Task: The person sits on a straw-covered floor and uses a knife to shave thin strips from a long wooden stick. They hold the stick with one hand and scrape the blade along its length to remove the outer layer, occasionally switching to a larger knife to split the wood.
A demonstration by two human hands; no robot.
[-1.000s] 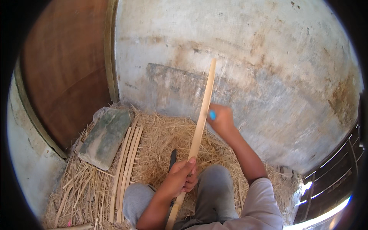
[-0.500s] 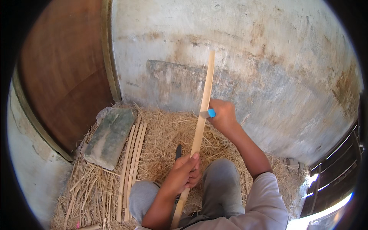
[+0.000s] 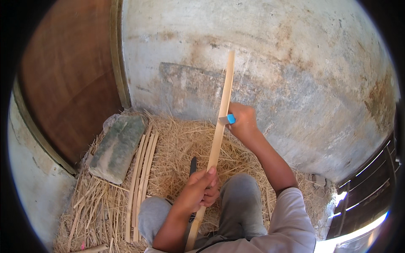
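Wooden strip (image 3: pixel 217 141): lower end cut off by the bottom edge, one stretch covered by the left hand's grip (image 3: pixel 201 193). Just right of the strip, blue-handled blade (image 3: pixel 230 119) — most of the handle hidden inside the right hand's grip (image 3: pixel 244 121). Left of the strip, dark flat piece (image 3: pixel 193 165) — lower part behind the left hand, kind unclear. Far left of the strip, pink speck (image 3: pixel 82 245) too small to identify; brown door (image 3: pixel 69 84) cropped. Far right of the strip, dark slats (image 3: pixel 366 194) cropped too.
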